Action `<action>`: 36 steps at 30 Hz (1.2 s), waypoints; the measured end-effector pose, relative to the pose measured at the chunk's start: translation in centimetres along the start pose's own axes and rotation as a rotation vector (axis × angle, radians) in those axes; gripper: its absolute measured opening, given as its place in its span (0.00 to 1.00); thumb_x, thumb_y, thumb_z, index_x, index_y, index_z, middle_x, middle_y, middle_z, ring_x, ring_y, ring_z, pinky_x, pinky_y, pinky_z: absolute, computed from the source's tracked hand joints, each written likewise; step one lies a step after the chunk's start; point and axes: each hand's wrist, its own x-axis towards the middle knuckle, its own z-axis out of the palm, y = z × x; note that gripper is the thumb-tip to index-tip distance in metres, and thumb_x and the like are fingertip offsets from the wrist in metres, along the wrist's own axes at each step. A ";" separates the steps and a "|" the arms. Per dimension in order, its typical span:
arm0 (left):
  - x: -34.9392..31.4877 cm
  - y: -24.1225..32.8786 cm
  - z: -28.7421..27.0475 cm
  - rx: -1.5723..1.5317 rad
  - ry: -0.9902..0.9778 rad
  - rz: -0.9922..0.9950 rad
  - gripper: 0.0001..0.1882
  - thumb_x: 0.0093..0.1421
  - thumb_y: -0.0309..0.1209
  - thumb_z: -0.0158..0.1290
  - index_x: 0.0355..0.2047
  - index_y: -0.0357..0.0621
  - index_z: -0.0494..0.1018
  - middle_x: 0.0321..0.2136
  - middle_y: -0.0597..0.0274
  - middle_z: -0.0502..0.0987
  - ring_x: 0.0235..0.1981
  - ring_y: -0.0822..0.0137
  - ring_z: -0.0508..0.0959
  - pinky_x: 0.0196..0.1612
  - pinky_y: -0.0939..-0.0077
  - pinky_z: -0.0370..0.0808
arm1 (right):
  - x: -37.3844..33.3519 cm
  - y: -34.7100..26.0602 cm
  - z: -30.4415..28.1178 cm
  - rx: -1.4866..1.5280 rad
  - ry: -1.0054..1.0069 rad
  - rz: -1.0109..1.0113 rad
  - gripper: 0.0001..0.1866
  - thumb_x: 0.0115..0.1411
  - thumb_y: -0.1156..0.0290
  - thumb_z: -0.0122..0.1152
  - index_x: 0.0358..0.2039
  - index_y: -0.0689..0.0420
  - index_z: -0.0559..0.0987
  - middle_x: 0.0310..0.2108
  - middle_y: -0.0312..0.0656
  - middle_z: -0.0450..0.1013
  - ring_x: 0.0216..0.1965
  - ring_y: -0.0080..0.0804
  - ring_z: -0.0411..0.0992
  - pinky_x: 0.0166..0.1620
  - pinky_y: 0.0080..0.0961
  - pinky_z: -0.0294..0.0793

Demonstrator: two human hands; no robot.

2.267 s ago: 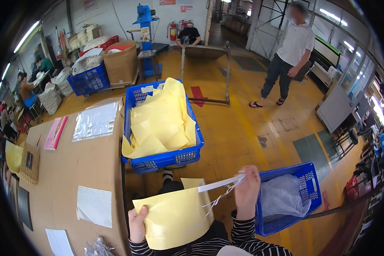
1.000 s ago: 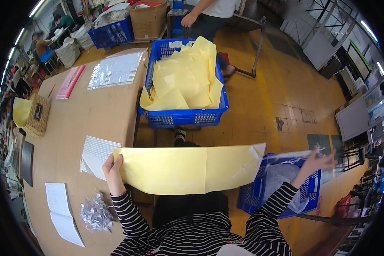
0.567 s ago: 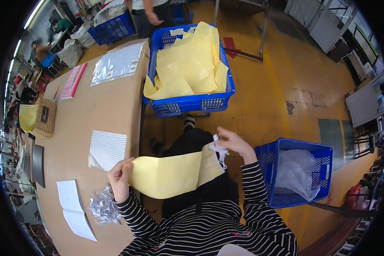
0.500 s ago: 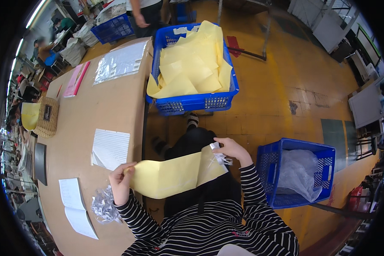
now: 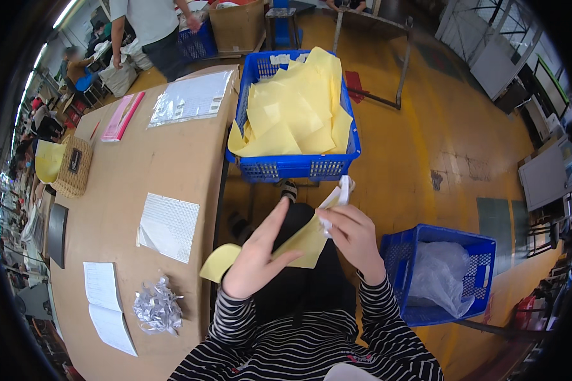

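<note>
A long yellow sheet [image 5: 307, 244] hangs over my lap, its far left end [image 5: 218, 262] curling out beside my left wrist. My left hand [image 5: 258, 255] lies across the sheet, its fingers stretched straight and thumb apart. My right hand [image 5: 353, 236] pinches a crumpled white strip [image 5: 344, 190] at the sheet's upper right end. Whether its fingers also grip the sheet is hidden. Ahead of my knees, a blue plastic crate [image 5: 299, 166] is heaped with yellow sheets [image 5: 289, 111]. A tangle of silvery-white strips [image 5: 158, 307] sits on the table to my left.
The brown-covered table [image 5: 165, 165] bears an open notebook [image 5: 108, 308], a printed sheet [image 5: 169, 227], a plastic-sleeved paper [image 5: 190, 97], a pink booklet [image 5: 122, 117] and a wicker basket [image 5: 74, 166]. A second blue crate [image 5: 397, 254] holds clear plastic. A person [image 5: 149, 32] stands beyond the table.
My left hand has left the sheet's left end and moved right, opening flat over it. The sheet has swung to a slant, and the white strip now sticks up from my right hand.
</note>
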 end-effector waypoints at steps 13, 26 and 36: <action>0.8 0.5 1.0 -0.270 -0.089 -0.343 0.18 0.68 0.28 0.51 0.57 0.40 0.72 0.40 0.54 0.83 0.35 0.67 0.83 0.42 0.76 0.77 | 1.0 -2.7 0.4 1.131 0.407 0.237 0.13 0.63 0.75 0.54 0.48 0.63 0.73 0.52 0.51 0.72 0.53 0.36 0.69 0.59 0.32 0.64; 0.4 0.1 0.6 -1.062 0.217 -0.489 0.23 0.73 0.42 0.42 0.53 0.32 0.71 0.45 0.57 0.79 0.44 0.69 0.79 0.50 0.74 0.74 | 0.6 -3.5 0.6 1.420 0.538 0.263 0.15 0.71 0.61 0.42 0.51 0.56 0.66 0.55 0.41 0.68 0.50 0.33 0.71 0.51 0.36 0.72; 0.8 -2.2 0.6 -1.457 0.335 -0.574 0.25 0.72 0.44 0.41 0.56 0.33 0.65 0.51 0.49 0.76 0.51 0.58 0.78 0.55 0.64 0.74 | -1.7 -0.4 -2.6 1.645 0.774 -0.029 0.12 0.72 0.58 0.42 0.45 0.52 0.68 0.36 0.36 0.70 0.35 0.34 0.74 0.36 0.35 0.79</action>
